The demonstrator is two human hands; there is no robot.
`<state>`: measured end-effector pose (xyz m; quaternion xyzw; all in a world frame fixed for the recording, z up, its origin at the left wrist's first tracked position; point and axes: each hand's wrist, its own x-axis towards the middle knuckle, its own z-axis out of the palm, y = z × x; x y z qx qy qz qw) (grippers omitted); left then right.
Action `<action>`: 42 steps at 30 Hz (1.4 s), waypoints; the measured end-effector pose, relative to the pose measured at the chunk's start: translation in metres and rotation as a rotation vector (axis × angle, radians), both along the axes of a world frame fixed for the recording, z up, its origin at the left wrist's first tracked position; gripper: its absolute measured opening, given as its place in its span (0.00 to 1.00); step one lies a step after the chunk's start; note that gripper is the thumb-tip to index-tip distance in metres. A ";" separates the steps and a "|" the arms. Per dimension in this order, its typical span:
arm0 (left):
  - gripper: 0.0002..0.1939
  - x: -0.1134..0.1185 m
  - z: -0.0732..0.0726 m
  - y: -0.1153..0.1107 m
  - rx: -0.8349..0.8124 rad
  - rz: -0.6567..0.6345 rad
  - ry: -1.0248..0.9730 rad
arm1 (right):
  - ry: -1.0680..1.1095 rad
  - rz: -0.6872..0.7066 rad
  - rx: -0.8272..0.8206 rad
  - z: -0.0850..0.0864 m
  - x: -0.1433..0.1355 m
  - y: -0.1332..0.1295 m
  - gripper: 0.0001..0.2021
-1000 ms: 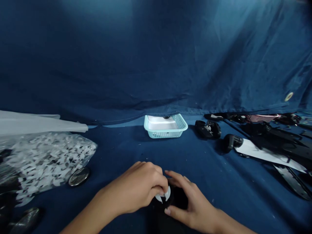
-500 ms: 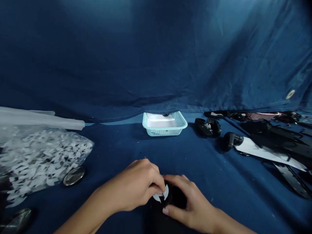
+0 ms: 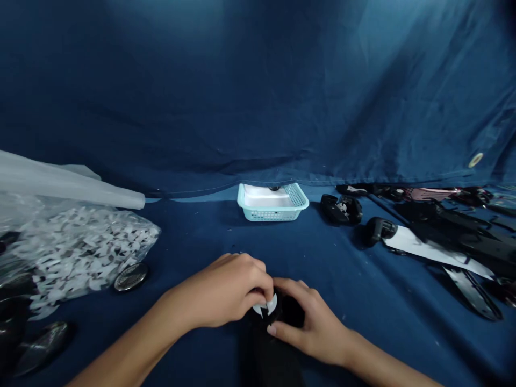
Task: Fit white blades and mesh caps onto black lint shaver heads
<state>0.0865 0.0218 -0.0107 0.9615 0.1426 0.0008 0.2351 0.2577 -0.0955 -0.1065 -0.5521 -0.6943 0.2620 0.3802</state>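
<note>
My left hand (image 3: 236,287) has its fingertips pinched on a small white curved plastic piece (image 3: 272,305), pressed against the round end of a black part. My right hand (image 3: 316,325) curls around that black plastic part (image 3: 292,313), thumb near and fingers on the far side. The part's dark body runs down towards the bottom of the view, where its outline fades into shadow. My left fingers cover some of the white piece. To the left lies a clear bag of white plastic pieces (image 3: 105,250), with a shiny oval disc (image 3: 131,277) beside it.
A light-blue basket (image 3: 272,215) with a white lining stands at the back middle. Right of it are a black plastic part (image 3: 342,209) and a heap of long black parts (image 3: 467,231). Translucent plastic wrap (image 3: 92,188) lies at the back left. Blue cloth (image 3: 258,97) hangs behind.
The view has shifted slightly, so both hands and the black part appear a little higher. My left fingers stay on the white piece and my right hand keeps its grip.
</note>
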 end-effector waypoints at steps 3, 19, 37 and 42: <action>0.11 0.000 -0.001 0.000 0.004 -0.003 -0.003 | -0.011 -0.010 0.001 0.001 0.000 -0.002 0.27; 0.11 0.001 -0.003 -0.001 0.021 -0.057 -0.015 | -0.005 -0.008 0.014 0.000 0.000 -0.002 0.25; 0.10 0.002 -0.003 -0.003 0.055 -0.048 -0.042 | 0.031 -0.034 -0.010 0.001 0.003 0.000 0.27; 0.12 -0.001 0.006 -0.001 0.009 -0.021 -0.112 | 0.050 -0.025 -0.009 -0.001 0.003 0.000 0.28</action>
